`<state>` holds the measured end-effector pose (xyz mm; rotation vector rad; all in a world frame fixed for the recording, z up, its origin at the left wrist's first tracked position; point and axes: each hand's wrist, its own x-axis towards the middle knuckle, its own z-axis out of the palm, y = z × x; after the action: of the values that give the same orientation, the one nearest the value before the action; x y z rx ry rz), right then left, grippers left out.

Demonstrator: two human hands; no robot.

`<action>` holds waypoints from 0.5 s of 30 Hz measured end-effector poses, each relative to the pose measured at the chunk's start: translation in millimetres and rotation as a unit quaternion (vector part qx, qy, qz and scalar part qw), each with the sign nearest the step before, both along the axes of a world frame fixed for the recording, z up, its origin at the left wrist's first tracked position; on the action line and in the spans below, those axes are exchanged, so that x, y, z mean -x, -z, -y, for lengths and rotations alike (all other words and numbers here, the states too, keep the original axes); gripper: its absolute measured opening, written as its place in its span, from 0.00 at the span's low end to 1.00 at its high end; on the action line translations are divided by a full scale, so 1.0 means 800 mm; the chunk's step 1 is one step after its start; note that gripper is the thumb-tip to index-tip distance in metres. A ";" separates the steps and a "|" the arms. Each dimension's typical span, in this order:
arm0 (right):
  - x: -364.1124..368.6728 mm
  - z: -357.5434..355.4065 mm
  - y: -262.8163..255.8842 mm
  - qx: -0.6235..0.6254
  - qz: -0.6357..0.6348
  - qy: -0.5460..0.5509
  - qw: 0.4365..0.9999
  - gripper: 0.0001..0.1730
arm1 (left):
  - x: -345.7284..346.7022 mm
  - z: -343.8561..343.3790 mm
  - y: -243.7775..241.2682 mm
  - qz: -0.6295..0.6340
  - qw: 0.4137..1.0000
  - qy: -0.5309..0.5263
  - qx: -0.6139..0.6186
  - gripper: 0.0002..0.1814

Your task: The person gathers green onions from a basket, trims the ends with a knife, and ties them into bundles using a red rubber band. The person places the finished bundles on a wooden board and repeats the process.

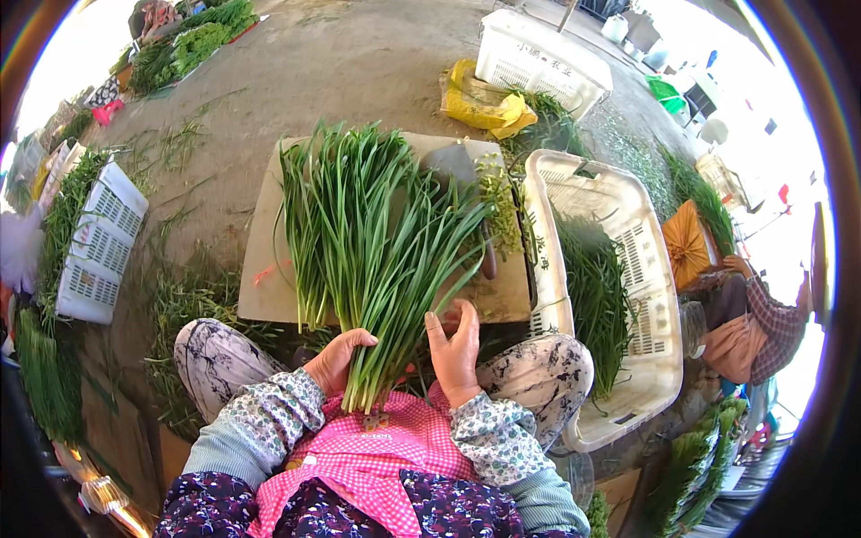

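Note:
My left hand (340,362) is closed around the lower stems of a bunch of long green garlic chives (383,296), held above my lap. Their leaves fan out over a low board (269,289) in front of my knees. More chives (306,242) lie on the board to the left, partly overlapped by the bunch. My right hand (456,350) is just right of the stems, its thumb and fingers apart, with nothing visible in it. A cleaver lies on the board, its grey blade (449,163) partly under the leaves and its dark handle (489,259) showing.
To the right, a white plastic crate (625,195) holds chives (592,296). Pale flower buds (498,208) lie along the board's right edge. Another white crate (538,60) and a yellow sack (481,107) stand beyond. Loose leaves (181,323) cover the left floor. A person (760,323) sits at right.

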<state>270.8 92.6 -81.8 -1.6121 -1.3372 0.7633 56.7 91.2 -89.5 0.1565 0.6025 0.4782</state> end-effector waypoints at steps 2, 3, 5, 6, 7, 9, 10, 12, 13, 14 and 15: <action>0.003 -0.007 -0.034 -0.193 0.203 -0.059 0.958 0.25 | -0.001 -0.001 0.002 0.032 0.999 0.000 0.006 0.36; 0.009 -0.006 -0.050 -0.186 0.208 -0.092 0.956 0.23 | -0.003 0.001 0.002 0.021 1.000 -0.005 0.011 0.35; 0.019 -0.009 -0.064 -0.168 0.231 -0.195 0.938 0.19 | -0.006 0.004 0.002 -0.001 1.000 -0.016 0.023 0.32; 0.022 -0.010 -0.054 -0.164 0.222 -0.224 0.935 0.16 | -0.009 0.005 0.007 0.007 0.999 -0.032 0.001 0.32; 0.020 -0.009 -0.048 -0.150 0.234 -0.220 0.935 0.16 | -0.007 0.006 0.009 0.004 0.999 -0.033 -0.001 0.31; 0.010 -0.006 -0.041 -0.121 0.259 -0.213 0.934 0.16 | -0.005 0.008 0.008 -0.004 0.999 -0.035 -0.006 0.31; 0.005 -0.006 -0.043 -0.117 0.254 -0.204 0.938 0.14 | -0.007 0.008 0.000 -0.015 0.999 -0.044 -0.004 0.32; 0.003 -0.004 -0.042 -0.121 0.233 -0.185 0.947 0.14 | -0.004 0.006 0.005 0.045 0.998 -0.044 0.008 0.33; 0.003 -0.003 -0.042 -0.118 0.232 -0.177 0.949 0.14 | -0.004 0.006 0.008 0.075 0.996 -0.044 0.014 0.33; 0.004 -0.003 -0.042 -0.110 0.238 -0.169 0.950 0.14 | -0.004 0.007 0.009 0.052 0.998 -0.042 0.003 0.35; 0.006 -0.003 -0.042 -0.103 0.243 -0.161 0.951 0.14 | -0.004 0.008 0.012 0.056 0.997 -0.044 0.012 0.35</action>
<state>265.8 95.3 -48.0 -1.4833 -1.9995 0.3967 60.0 84.8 -99.5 0.0809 0.5056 0.5605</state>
